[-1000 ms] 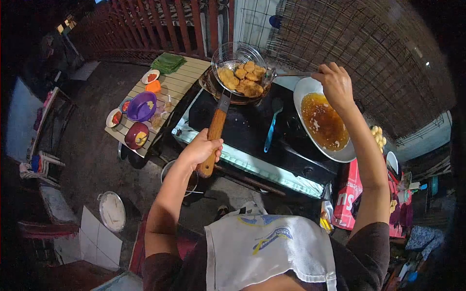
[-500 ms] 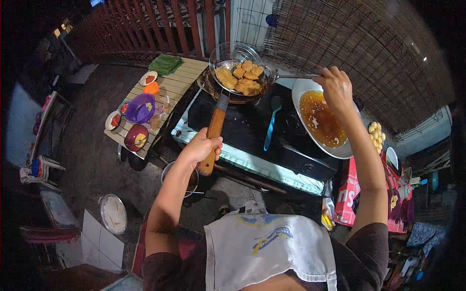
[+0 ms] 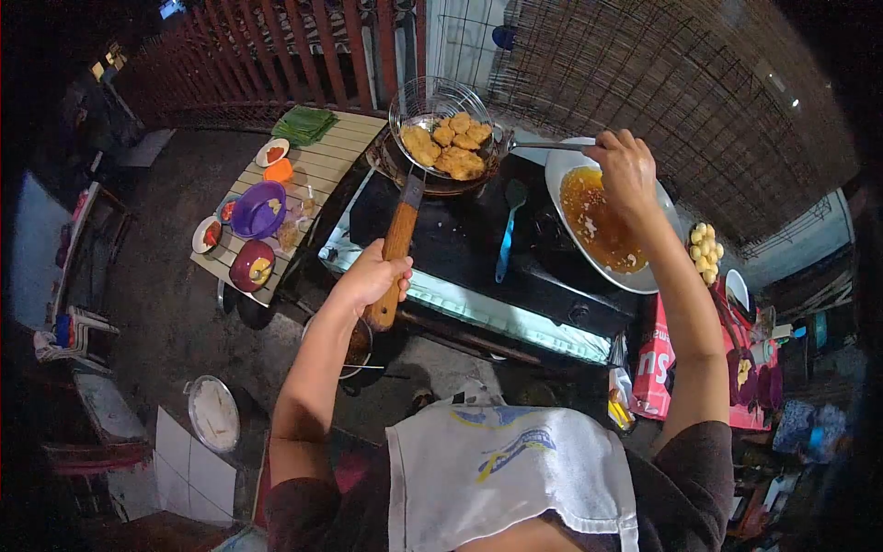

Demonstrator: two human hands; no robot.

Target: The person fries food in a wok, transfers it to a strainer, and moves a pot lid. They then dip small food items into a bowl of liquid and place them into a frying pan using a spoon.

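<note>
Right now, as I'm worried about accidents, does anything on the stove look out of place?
Nothing plainly spilled; only the blue spatula seems mildly odd, lying loose on the stovetop between strainer and white pan.

Lit hard and patchy at center, sunk in gloom around the rim.
Shines brightest on the white apron (image 3: 515, 460) and the pale front panel (image 3: 501, 320) of the stove, with thin glints on the wire strainer (image 3: 432, 85) and a sheen on the amber oil (image 3: 593, 225). Drops into shadow across the lower left arm (image 3: 303, 414) and the dark floor (image 3: 170, 294). Bows the red fence (image 3: 276, 60) near the edge, blackens at the corners; looks fairly crisp mid-frame, but soft and grainy toward the dim right side.
</note>
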